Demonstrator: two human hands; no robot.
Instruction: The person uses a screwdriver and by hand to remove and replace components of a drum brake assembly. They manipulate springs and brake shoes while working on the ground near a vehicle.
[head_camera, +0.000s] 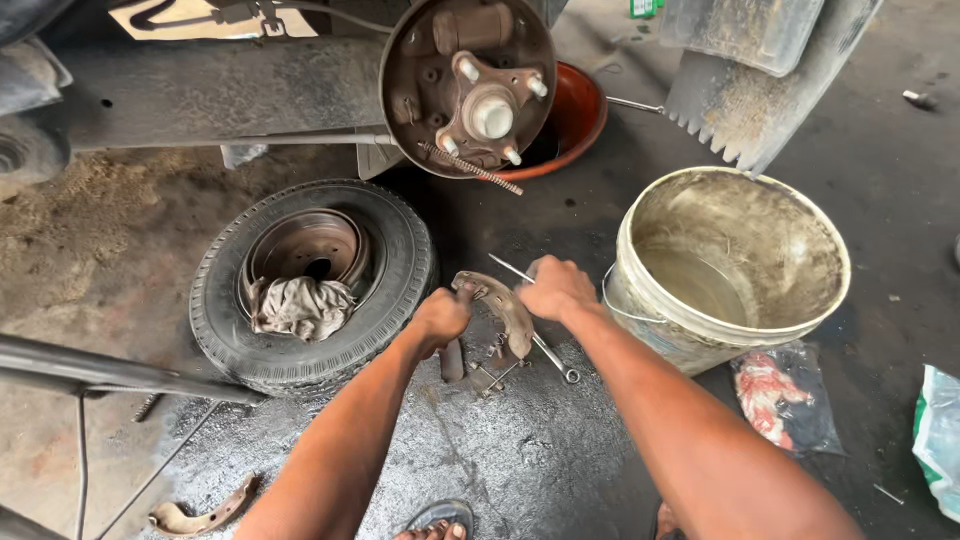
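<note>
Over oily floor, left hand (440, 318) and right hand (555, 288) grip brake shoe (503, 310); fingers hidden

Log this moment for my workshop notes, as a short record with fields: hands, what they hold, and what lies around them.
left hand: left hand gripping one end of a curved brake shoe
right hand: right hand closed at the shoe's other end, over a spanner lying on the floor
tyre: tyre lying flat to the left, brake drum and rag inside it
bucket: bucket to the right, a little murky liquid inside
wheel hub: wheel hub bare, above the hands
second shoe: second shoe on the floor, lower left
</note>
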